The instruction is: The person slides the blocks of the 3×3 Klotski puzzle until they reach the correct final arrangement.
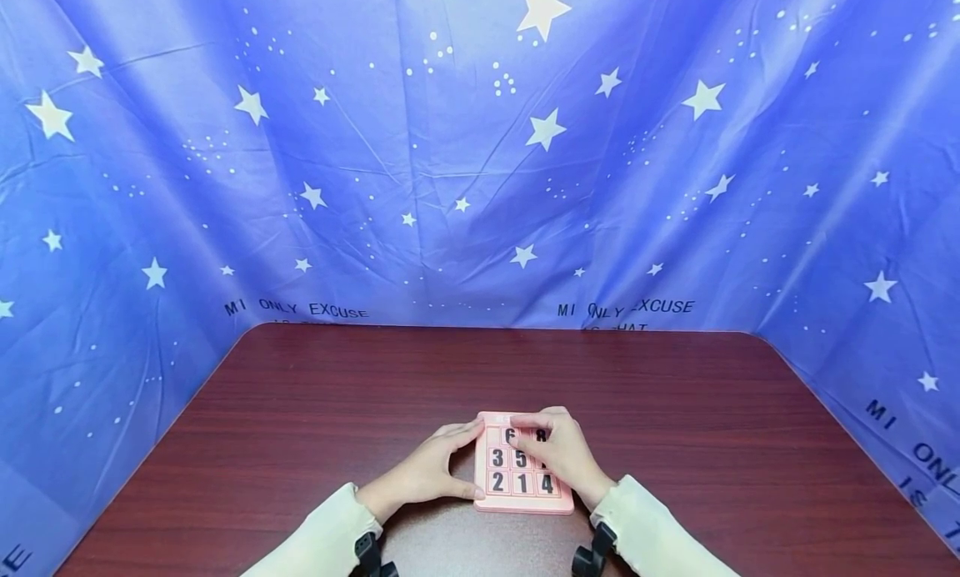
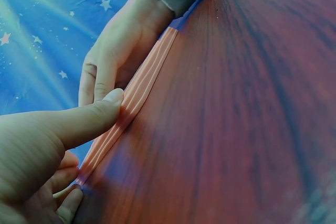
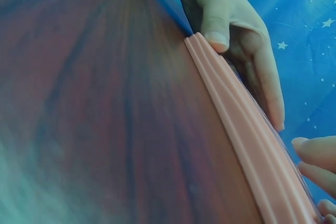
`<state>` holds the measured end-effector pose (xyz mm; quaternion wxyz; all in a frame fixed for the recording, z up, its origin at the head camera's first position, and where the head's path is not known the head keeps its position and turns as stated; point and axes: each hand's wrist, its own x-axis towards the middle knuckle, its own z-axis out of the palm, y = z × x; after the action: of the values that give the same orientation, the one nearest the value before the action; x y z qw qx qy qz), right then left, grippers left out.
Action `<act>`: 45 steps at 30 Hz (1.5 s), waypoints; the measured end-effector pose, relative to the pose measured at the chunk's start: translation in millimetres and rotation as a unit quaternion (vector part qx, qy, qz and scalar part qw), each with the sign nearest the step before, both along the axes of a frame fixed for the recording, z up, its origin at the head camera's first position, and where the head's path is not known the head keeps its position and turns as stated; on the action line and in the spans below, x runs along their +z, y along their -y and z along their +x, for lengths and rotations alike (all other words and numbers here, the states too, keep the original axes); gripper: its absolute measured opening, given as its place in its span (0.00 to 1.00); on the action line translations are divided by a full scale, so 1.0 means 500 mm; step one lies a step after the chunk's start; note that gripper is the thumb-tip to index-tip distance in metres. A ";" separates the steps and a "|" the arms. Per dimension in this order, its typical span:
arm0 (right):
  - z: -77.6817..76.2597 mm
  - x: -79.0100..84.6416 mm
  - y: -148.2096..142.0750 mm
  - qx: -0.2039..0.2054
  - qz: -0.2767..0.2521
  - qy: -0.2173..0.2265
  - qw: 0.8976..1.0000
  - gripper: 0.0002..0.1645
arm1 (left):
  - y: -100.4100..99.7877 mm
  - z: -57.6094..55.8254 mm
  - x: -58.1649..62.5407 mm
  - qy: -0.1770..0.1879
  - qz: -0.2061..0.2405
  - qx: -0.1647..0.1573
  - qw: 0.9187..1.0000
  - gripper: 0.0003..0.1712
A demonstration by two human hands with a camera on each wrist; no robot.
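Observation:
A pink sliding number puzzle (image 1: 523, 504) with black digits lies on the table. Its bottom row reads 2, 1, 4; above that are 3, 5 and a tile mostly covered by a hand. In the top row the 6 sits between the left and middle columns, with an 8 to its right. My left hand (image 1: 423, 470) holds the frame's left side, thumb at the near corner and fingers at the far one. My right hand (image 1: 558, 448) reaches over the upper right part, thumb and index fingertips at the 6 tile. The puzzle's ridged pink side (image 2: 139, 90) shows in the left wrist view.
The dark red wooden table (image 1: 337, 393) has rounded far corners. Blue cloth (image 1: 450, 143) printed with white stars and lettering hangs behind it and along both sides. Black devices are strapped at both wrists, near the pale sleeves (image 1: 322, 534).

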<state>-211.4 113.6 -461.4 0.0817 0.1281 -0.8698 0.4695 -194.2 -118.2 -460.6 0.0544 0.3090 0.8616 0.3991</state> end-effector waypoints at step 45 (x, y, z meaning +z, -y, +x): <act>-0.004 0.006 0.040 -0.039 0.056 -0.019 0.997 0.13 | 0.000 0.003 0.002 -0.001 -0.009 0.005 1.000 0.54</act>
<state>-213.4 93.7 -458.7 0.1090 0.1075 -0.8973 0.4140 -192.8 -118.1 -459.4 0.0546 0.3040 0.8669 0.3912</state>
